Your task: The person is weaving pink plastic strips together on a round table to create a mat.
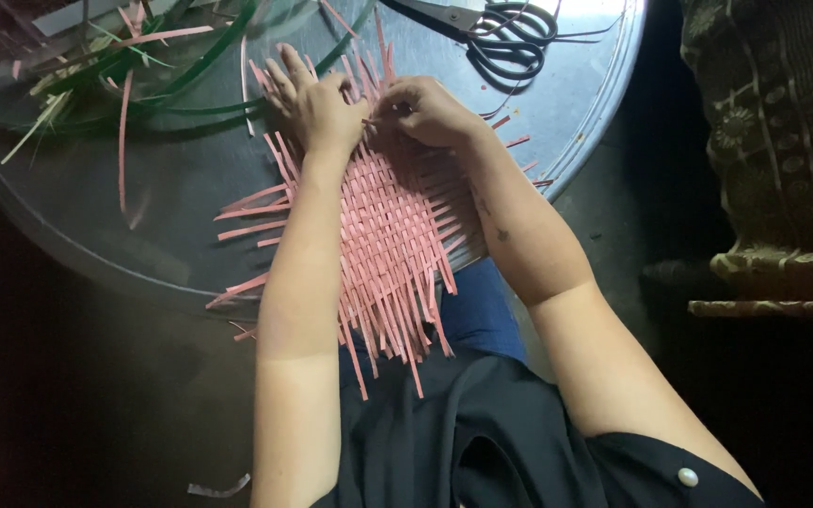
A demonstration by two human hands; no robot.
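Both hands (369, 108) on (seemingly pinching) pink woven mat (397, 226)

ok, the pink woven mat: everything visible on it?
The pink woven mat is flat strips interlaced into a tight square weave, with loose ends fanning out on all sides. It lies flat on the round metal table, its near edge overhanging toward the lap. The left hand presses its far part; the right hand pinches a strip there.

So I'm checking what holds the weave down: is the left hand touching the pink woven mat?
Touching. The head view shows the left hand lying flat, palm down, on the pink woven mat, no gap visible beneath it.
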